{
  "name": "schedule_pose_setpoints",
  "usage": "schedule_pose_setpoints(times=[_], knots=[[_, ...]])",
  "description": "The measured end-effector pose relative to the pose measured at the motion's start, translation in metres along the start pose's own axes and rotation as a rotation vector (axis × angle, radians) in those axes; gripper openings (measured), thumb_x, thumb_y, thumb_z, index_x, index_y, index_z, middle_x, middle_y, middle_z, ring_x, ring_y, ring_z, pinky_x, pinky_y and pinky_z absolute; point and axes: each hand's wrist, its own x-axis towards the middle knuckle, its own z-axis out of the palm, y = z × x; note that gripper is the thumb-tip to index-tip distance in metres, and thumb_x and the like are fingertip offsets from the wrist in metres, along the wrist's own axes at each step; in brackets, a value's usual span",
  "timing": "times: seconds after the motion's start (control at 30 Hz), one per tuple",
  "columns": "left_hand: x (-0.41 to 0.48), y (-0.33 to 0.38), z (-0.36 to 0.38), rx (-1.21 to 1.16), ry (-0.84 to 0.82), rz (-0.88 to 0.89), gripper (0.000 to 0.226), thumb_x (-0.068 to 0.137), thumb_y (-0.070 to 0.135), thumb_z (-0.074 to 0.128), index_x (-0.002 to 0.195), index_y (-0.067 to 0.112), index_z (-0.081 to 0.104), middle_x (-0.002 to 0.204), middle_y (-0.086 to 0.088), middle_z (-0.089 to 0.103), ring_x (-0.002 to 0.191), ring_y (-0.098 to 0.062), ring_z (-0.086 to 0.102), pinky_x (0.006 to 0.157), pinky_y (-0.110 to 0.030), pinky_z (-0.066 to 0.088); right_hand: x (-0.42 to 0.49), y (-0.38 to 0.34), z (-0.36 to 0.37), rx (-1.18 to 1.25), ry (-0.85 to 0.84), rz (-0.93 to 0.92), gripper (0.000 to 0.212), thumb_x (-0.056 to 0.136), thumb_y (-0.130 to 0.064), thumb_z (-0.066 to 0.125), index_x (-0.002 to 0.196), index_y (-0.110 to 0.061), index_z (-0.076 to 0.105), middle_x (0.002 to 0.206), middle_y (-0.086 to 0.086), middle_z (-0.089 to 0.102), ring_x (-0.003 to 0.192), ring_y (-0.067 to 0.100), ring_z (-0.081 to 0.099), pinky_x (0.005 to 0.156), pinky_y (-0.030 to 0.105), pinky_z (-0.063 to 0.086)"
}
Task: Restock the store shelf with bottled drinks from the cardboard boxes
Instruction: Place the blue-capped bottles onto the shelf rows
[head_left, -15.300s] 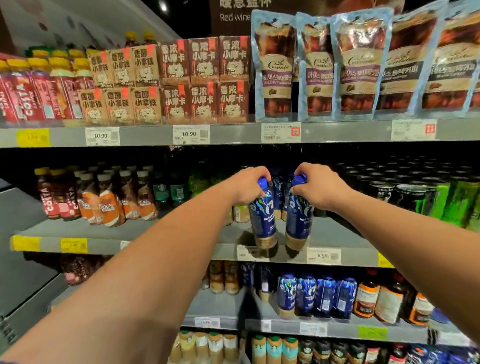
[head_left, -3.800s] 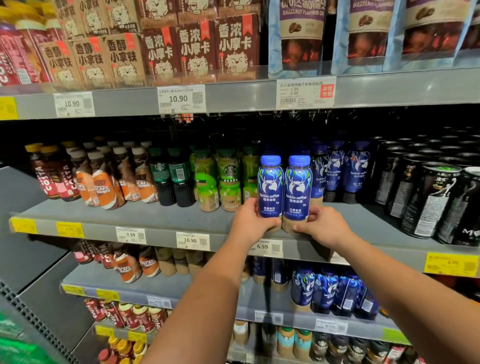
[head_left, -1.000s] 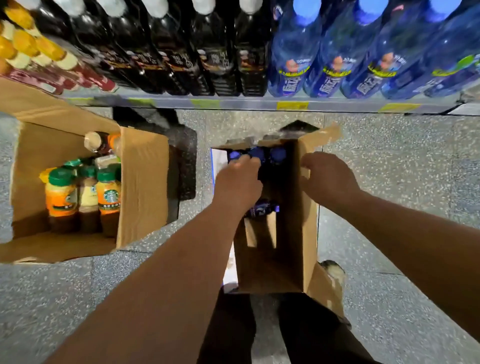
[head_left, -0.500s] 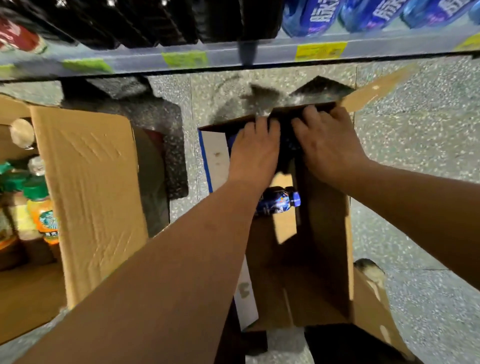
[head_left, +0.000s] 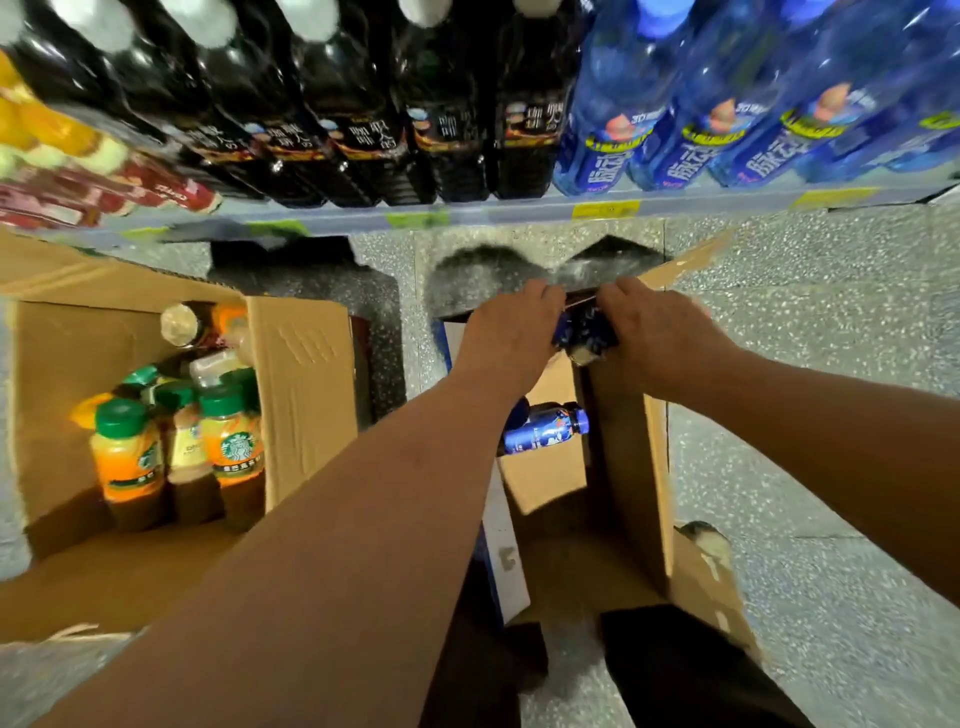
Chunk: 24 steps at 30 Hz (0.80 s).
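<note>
Frame centre: right hand (head_left: 655, 338) curled round blurred blue coffee bottle (head_left: 584, 332) over the cardboard box (head_left: 628, 467); left hand (head_left: 506, 335) curled alongside, its hold hidden, cannot tell.

A green Starbucks roundel marks the labels of the orange bottles (head_left: 236, 447) in the left cardboard box (head_left: 306, 374), white characters 咖啡 and 职人 stand on the black bottles (head_left: 452, 130) on the far shelf (head_left: 493, 214), 脉动 runs down the blue bottles (head_left: 608, 140) to their right, and the shelf-edge tags (head_left: 605, 209) are too blurred to read.
</note>
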Motion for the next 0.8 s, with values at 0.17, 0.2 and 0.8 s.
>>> schedule_pose_setpoints(times=[0.17,0.2,0.8], knots=[[-0.032,0.007,-0.102,-0.004,0.023,0.040,0.032,0.093,0.018,0.051,0.124,0.014,0.044,0.125,-0.007,0.046,0.109,-0.034,0.056,0.083,-0.041,0.044,-0.036,-0.025,-0.107,-0.115,0.025,0.123,0.039,0.090,-0.032,0.056,0.119,-0.009,0.044,0.116,0.010,0.053,0.098,0.032,0.062,0.066,0.032,0.040],[-0.039,0.009,-0.124,-0.025,0.012,0.048,0.032,0.092,0.018,0.053,0.122,0.012,0.044,0.123,-0.008,0.046,0.108,-0.035,0.056,0.082,-0.043,0.044,-0.044,-0.030,-0.128,-0.104,0.040,0.141,0.040,0.090,-0.033,0.057,0.120,-0.009,0.044,0.118,0.011,0.053,0.101,0.034,0.061,0.067,0.032,0.040],[-0.228,0.100,-0.428,-0.151,0.153,0.085,0.035,0.090,0.006,0.048,0.121,0.022,0.051,0.113,-0.011,0.040,0.103,-0.036,0.053,0.088,-0.041,0.044,-0.254,-0.086,-0.425,-0.097,0.318,-0.093,0.016,0.085,-0.024,0.056,0.099,-0.016,0.052,0.098,0.010,0.049,0.097,0.034,0.056,0.078,0.035,0.043]])
